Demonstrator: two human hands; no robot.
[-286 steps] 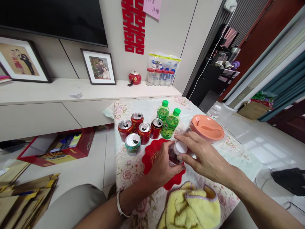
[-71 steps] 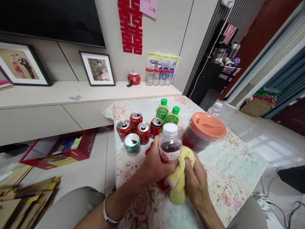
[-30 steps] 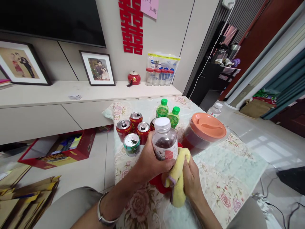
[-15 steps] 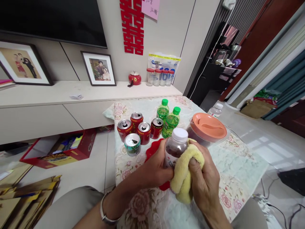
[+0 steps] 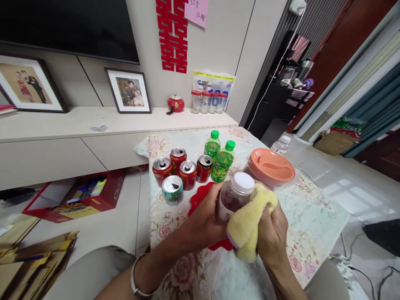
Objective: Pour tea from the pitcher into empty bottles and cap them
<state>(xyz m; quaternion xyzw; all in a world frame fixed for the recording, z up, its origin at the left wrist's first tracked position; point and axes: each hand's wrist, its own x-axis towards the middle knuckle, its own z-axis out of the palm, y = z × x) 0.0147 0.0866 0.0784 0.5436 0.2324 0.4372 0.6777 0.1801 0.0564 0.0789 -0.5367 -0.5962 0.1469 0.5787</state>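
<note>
My left hand is wrapped round a small clear bottle with a white cap and dark red drink inside, held tilted to the right above a red scalloped plate. My right hand grips a yellow cloth and presses it against the bottle's right side. Both hands hover over the flowered tablecloth near the table's front.
Behind the plate stand several red cans, a green-labelled can and two green bottles. A jug with an orange lid sits to the right. A low cabinet with framed photos runs along the wall; a red box lies on the floor.
The bottle has tipped further right and moved slightly toward the orange-lidded jug. My right hand has slid the yellow cloth along the bottle's side.
</note>
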